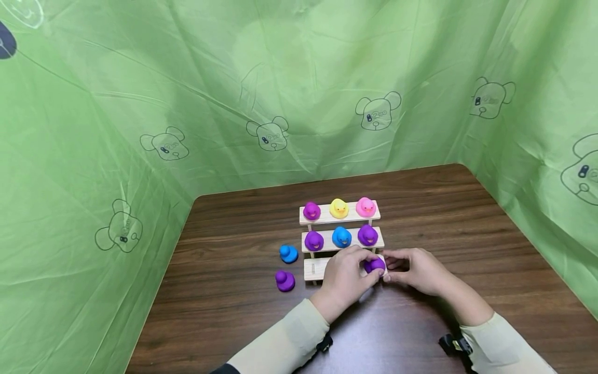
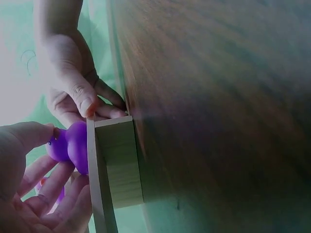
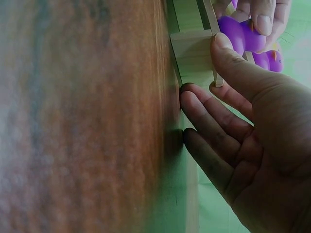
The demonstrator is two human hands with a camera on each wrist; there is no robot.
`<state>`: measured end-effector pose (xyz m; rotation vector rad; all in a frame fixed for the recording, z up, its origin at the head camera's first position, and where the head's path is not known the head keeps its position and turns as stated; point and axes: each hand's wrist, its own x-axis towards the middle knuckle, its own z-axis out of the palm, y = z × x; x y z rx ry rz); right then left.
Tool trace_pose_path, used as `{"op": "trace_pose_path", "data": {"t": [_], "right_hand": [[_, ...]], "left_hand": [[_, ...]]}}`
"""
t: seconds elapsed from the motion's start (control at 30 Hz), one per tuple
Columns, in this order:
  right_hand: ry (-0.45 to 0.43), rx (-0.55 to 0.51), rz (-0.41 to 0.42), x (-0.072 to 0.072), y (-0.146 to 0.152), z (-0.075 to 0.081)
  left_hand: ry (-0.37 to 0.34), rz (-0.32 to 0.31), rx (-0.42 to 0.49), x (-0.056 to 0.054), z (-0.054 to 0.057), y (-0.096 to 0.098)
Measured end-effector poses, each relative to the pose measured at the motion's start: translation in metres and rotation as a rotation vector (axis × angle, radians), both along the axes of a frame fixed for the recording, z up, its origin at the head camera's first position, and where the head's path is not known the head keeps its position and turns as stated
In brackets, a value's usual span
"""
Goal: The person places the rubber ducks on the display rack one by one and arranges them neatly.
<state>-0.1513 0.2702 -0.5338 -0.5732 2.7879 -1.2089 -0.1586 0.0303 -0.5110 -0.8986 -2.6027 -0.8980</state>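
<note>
My left hand (image 1: 348,275) pinches a purple rubber duck (image 2: 77,145) by its head, between thumb and fingers. The duck's base meets the right end of the bottom step of a three-tier wooden display rack (image 1: 316,269). At that same end, my right hand (image 1: 416,270) grips the step's edge between thumb and index finger, its other fingers lower near the table. Purple, yellow (image 1: 339,208) and pink (image 1: 366,207) ducks sit on the top tier. On the middle tier a blue duck (image 1: 342,237) stands between two purple ones.
Left of the rack, a loose blue duck (image 1: 288,254) and a loose purple duck (image 1: 285,281) rest on the brown wooden table (image 1: 224,291). Green sheeting (image 1: 317,78) with printed bear heads encloses the table's back and sides.
</note>
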Motion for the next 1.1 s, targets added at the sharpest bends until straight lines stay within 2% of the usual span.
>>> {"op": "trace_pose_path", "data": {"t": [0.37, 0.7, 0.9, 1.1], "right_hand": [[-0.013, 0.002, -0.004, -0.001, 0.001, 0.000], [-0.015, -0.006, 0.003, -0.001, 0.001, -0.001], [-0.019, 0.000, -0.002, -0.001, 0.000, 0.000], [-0.024, 0.001, -0.004, -0.001, 0.001, 0.001]], "left_hand": [[0.001, 0.014, 0.011, 0.000, -0.002, -0.001], [0.010, -0.005, 0.019, 0.002, 0.002, -0.006], [0.028, -0.010, 0.046, 0.005, 0.005, -0.019], [0.065, -0.009, 0.069, 0.005, 0.012, -0.042]]}}
